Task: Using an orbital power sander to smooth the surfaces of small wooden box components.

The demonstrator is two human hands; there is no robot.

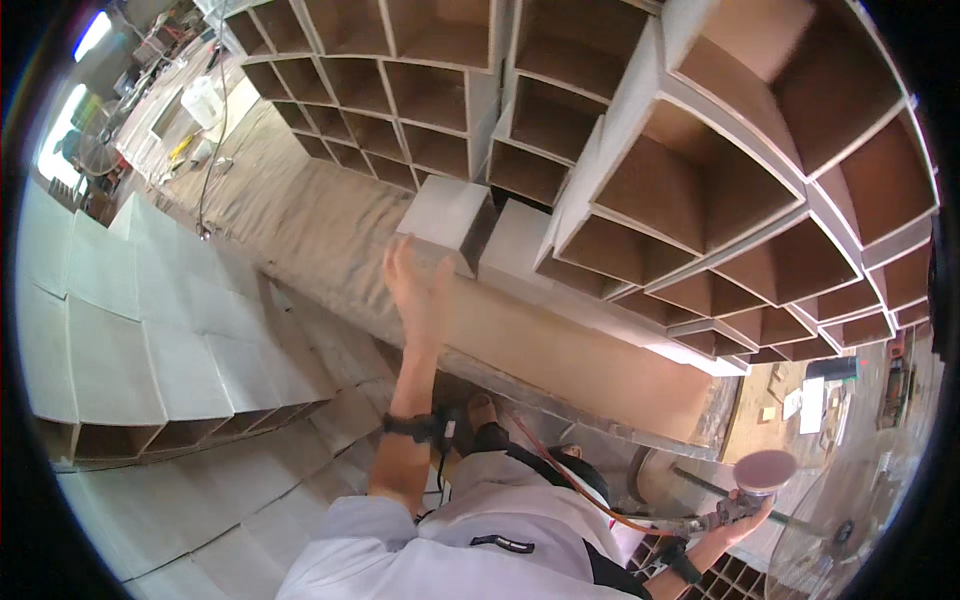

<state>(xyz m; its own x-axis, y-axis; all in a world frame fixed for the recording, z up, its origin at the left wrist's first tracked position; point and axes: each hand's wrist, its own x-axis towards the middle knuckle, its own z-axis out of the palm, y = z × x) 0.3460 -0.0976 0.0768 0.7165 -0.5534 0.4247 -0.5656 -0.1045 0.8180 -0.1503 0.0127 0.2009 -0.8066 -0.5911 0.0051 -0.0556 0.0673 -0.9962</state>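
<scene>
My left hand [415, 285] is raised over the workbench, its fingers stretched and apart. It holds nothing. Just beyond its fingertips stands a white box [440, 212], and whether they touch I cannot tell. A second white box [514, 242] sits to the right of the first. My right hand [748, 518], out at the lower right, is wrapped round an air sander [738, 508] with its round pinkish pad [765, 470] facing up. A reddish hose [545, 455] runs from near the sander across my body.
Stacked white boxes with open brown insides [690, 180] fill the bench's far and right sides. More white boxes [140, 350] are piled at the left. A clear-bladed fan [845, 530] stands close to my right hand. A cable [208, 150] hangs over the bench [330, 225].
</scene>
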